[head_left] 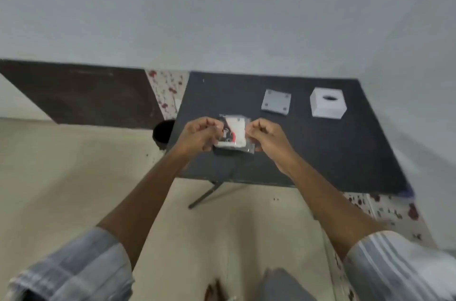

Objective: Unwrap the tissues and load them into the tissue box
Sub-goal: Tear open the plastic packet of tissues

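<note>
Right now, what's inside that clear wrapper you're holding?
Inside the clear wrapper, pinched between the left hand and right hand, is a white stack of tissues with a red and black printed mark. The stack's underside and sides behind the fingers are hidden.

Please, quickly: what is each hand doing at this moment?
Left hand: closed, pinching the left edge of the wrapped tissue pack.
Right hand: closed, pinching the pack's right edge.

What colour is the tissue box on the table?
White, with a dark oval opening on top; the tissue box shows clearly in the head view, at the table's far right.
</note>
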